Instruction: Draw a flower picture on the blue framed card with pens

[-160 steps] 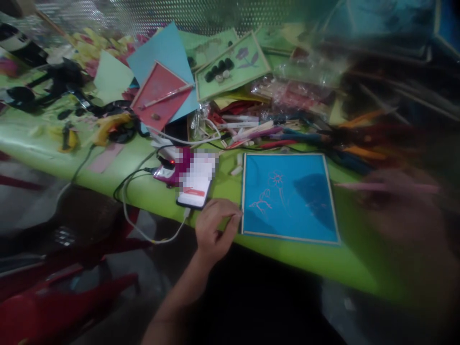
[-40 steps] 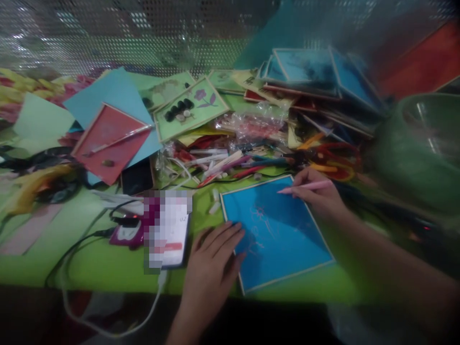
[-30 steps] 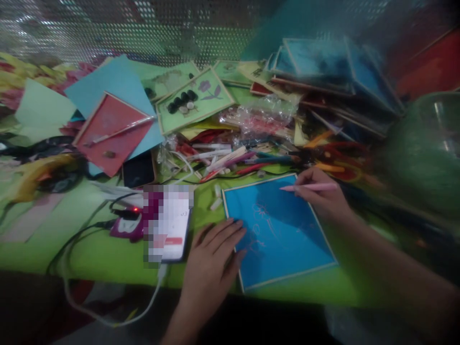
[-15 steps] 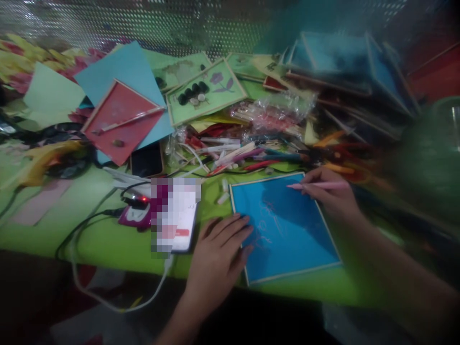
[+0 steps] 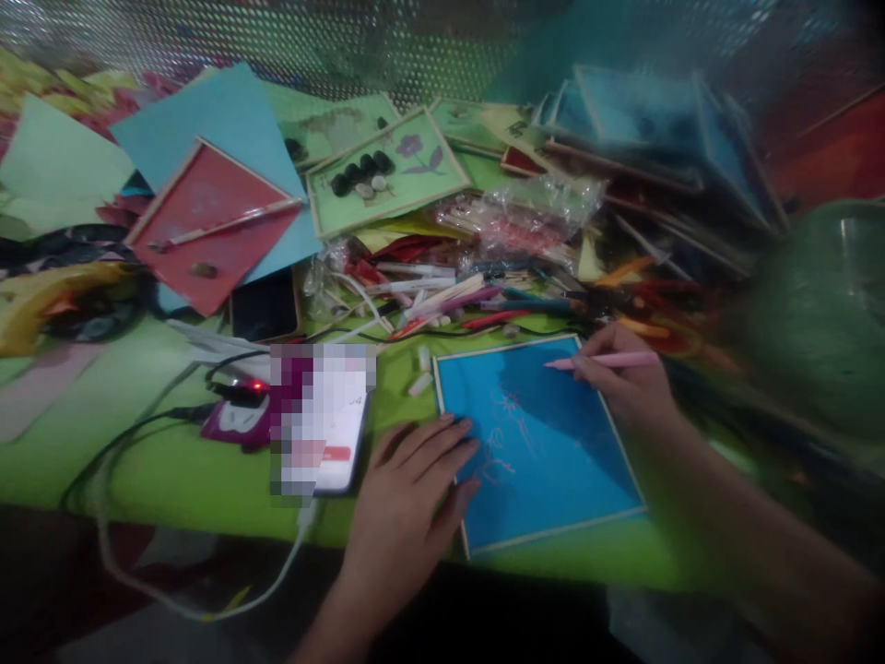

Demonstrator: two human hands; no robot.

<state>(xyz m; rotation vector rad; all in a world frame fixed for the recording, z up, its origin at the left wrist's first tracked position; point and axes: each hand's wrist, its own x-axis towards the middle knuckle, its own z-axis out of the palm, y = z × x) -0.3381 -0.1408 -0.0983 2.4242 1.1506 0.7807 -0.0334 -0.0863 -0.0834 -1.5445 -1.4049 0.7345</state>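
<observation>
In the head view, the left hand [image 5: 407,498] lies flat, palm down, its fingers [image 5: 442,441] spread and stretched out, gripping nothing. The fingertips rest on the near left edge of the square blue board with a pale wooden frame [image 5: 546,461], which lies flat on the lime-green worktop [image 5: 172,461]. A faint pink line drawing of flowers [image 5: 508,429] sits on the blue surface just beyond those fingertips, towards the board's middle.

The right hand [image 5: 626,383] rests at the far right corner of the same board. Its fingers [image 5: 595,355] are closed around a slim pink pen [image 5: 601,361], held nearly level, the tip pointing left above the board's far edge. Whether the tip touches the blue surface cannot be told.

Just left of the left hand's fingers lies a phone with a lit, blurred screen [image 5: 322,415], a white cable [image 5: 207,599] running from its near end off the worktop edge. Beyond the board, past both sets of fingers, a loose heap of pens and markers [image 5: 449,295] is strewn. Further out lie a red framed board with a stick across it [image 5: 211,221] and a light green framed board bearing dark pebbles and a purple flower [image 5: 387,180]. To the right of the right hand's fingers looms a blurred green rounded container [image 5: 816,323].
</observation>
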